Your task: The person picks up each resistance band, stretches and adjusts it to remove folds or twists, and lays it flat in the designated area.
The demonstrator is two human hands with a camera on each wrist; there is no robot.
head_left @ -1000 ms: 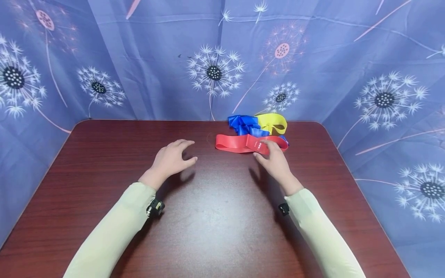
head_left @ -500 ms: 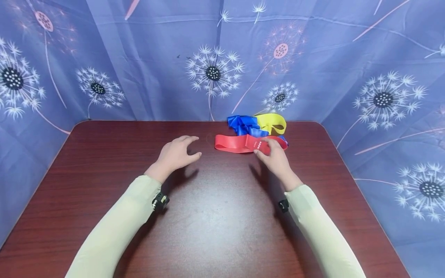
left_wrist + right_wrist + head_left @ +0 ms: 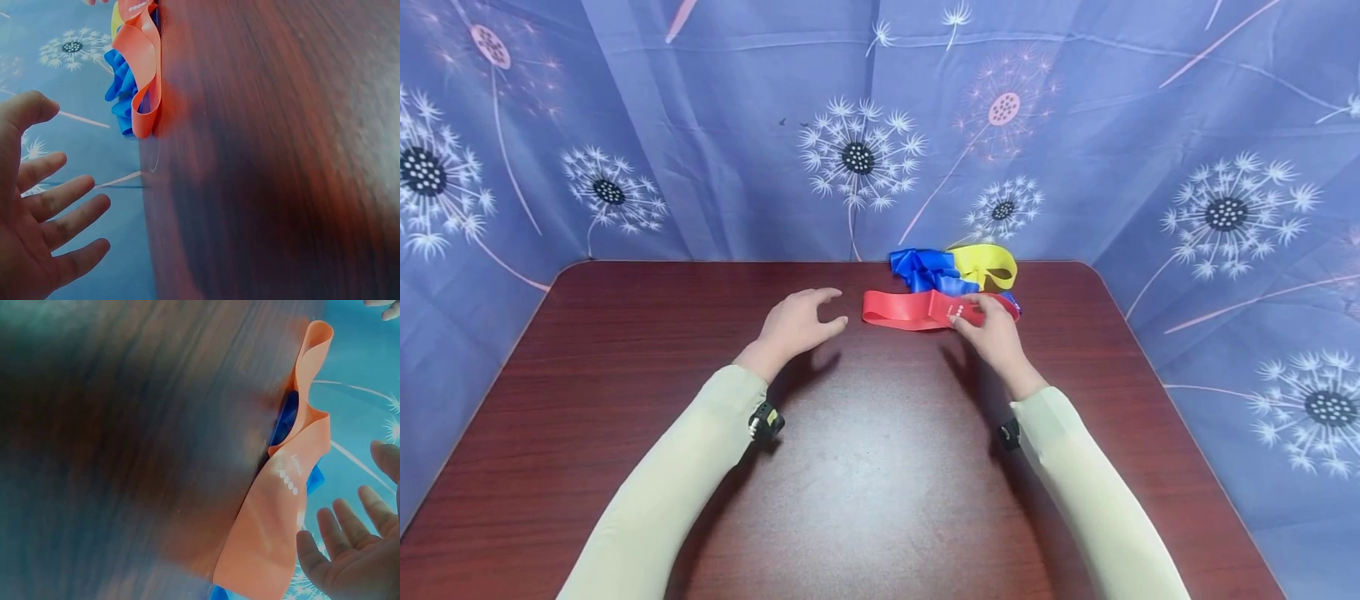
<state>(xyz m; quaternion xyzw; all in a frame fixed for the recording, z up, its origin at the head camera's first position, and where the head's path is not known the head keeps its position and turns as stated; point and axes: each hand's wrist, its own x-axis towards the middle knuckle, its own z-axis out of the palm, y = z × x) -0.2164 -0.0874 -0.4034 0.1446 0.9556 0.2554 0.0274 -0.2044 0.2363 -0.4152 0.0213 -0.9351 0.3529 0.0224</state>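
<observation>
A red resistance band loop with white print lies near the table's far edge. Behind it are a crumpled blue band and a yellow band loop. My right hand reaches over the red band's right half, thumb and forefinger parted. The right wrist view shows that hand's fingers beside the red band, apparently gripping nothing. My left hand hovers left of the red band, its fingers relaxed and apart, as the left wrist view shows.
The dark wood table ends at a blue dandelion-print cloth that hangs behind it and at both sides. A small black camera sits on each wrist, the left camera and the right camera.
My left hand has moved right and slightly away from me, nearer the red band's left end. My right hand has hardly moved; its thumb now lies over the band's print. The bands stay in place.
</observation>
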